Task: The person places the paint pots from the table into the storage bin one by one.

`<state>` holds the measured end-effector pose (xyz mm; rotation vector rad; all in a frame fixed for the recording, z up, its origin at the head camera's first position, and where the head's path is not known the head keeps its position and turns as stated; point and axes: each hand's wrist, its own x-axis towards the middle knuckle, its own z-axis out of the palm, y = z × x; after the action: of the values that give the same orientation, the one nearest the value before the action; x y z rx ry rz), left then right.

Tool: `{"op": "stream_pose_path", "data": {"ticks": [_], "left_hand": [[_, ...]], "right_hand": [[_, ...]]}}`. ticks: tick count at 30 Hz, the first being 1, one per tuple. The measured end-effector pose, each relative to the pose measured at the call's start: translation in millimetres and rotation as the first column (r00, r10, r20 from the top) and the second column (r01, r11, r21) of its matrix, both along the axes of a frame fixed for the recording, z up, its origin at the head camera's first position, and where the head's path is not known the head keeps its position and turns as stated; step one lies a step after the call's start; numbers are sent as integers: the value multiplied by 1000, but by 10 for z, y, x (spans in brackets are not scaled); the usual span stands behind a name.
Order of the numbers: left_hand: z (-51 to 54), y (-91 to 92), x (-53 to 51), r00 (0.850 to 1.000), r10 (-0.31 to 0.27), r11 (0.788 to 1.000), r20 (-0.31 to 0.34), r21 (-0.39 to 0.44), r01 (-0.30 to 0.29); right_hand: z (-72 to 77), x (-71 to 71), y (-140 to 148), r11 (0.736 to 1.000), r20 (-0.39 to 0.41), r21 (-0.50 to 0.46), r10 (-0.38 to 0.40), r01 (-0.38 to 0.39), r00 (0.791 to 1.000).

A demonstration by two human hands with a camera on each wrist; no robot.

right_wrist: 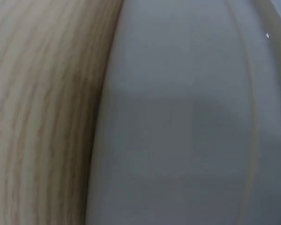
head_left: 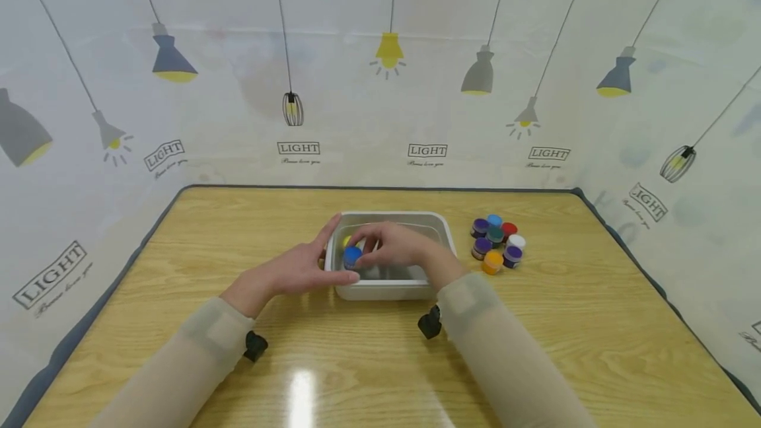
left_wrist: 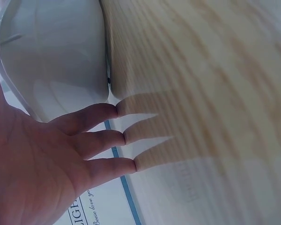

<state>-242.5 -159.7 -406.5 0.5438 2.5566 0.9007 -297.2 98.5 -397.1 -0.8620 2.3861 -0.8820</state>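
Note:
A white rectangular tray [head_left: 386, 291] stands mid-table. My right hand [head_left: 397, 244] reaches into its left part and pinches a small paint jar with a blue lid [head_left: 353, 255] between thumb and fingers. Just behind it, partly covered by the fingers, shows a yellow lid [head_left: 347, 241]. My left hand [head_left: 297, 269] steadies the tray's left end, its thumb along the front rim and its index finger by the back corner. In the left wrist view, the other fingers of the left hand [left_wrist: 51, 154] are straight, tips down at the table beside the tray wall [left_wrist: 61, 56].
Right of the tray, several paint jars [head_left: 494, 235] with purple, blue, red, green, white and orange lids stand in a close cluster on the wooden table [head_left: 565, 335]. A printed curtain [head_left: 357, 170] surrounds the table's back and sides. The right wrist view shows the tray's outer wall [right_wrist: 178, 131] close up.

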Motion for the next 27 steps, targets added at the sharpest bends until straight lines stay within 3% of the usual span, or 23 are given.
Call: {"op": "stream_pose_path", "data": {"ticks": [12,27], "left_hand": [[-3,-5,12,1000,5,1000,-7,-1,-5],[-14,9,-15,1000,-5,1000,-5,12,5]], "right_hand": [[-31,48,-51,999,39,-19,-29,30,999],[-62,68,-57,999,-2,-5,-54,54,999]]}}
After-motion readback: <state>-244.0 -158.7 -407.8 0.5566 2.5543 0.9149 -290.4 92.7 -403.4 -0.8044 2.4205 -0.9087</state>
